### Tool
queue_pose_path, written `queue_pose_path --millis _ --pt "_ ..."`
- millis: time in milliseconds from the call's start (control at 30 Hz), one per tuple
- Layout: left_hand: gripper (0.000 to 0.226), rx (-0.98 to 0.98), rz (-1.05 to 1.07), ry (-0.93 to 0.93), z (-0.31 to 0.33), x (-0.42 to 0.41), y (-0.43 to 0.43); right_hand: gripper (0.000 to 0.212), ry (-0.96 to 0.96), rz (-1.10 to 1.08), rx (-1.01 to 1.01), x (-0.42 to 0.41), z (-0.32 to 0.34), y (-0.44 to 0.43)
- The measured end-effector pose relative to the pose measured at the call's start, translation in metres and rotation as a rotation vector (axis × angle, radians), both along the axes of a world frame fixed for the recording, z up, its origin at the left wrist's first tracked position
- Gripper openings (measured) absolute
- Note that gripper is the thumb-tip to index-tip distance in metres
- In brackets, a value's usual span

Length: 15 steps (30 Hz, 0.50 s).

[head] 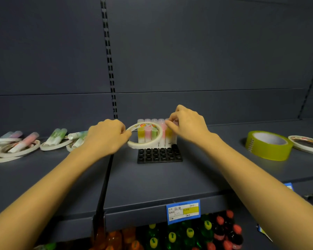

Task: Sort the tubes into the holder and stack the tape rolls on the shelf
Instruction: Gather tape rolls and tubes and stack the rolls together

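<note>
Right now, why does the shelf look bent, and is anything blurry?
Head view: the wide lens bows the shelf front and the slotted upright; light is dim and even; the tape roll in the left hand and the tube the right hand pinches look soft; the bottles below are blurred.

place: shop | evidence: slotted metal shelf [152,181], price label [183,211], bottles [172,237] below

a blue price label [183,211] with a yellow patch sits above bottles [172,237], orange ones left, green ones with yellow caps middle, dark ones with red caps right; a slotted upright [108,58] splits the grey back panel [206,51]
</note>
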<state>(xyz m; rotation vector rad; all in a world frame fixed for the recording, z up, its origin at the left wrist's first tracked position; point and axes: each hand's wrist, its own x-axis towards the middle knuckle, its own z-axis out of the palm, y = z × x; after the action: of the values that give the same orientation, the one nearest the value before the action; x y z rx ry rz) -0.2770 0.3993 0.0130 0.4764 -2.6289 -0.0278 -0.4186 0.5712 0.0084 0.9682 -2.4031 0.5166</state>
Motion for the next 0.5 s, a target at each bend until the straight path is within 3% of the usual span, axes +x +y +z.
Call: queue_pose_path --millis 200,500 --pt "0.039 -0.035 -0.07 -0.016 -0.001 -0.021 0.021 0.029 0.011 0.094 0.089 -0.007 0.005 0.032" --pt "0.041 -0.051 -0.192 -0.035 0.011 -0.069 0.095 0.028 -0.044 -0.032 0.153 -0.028 0.018 0.138"
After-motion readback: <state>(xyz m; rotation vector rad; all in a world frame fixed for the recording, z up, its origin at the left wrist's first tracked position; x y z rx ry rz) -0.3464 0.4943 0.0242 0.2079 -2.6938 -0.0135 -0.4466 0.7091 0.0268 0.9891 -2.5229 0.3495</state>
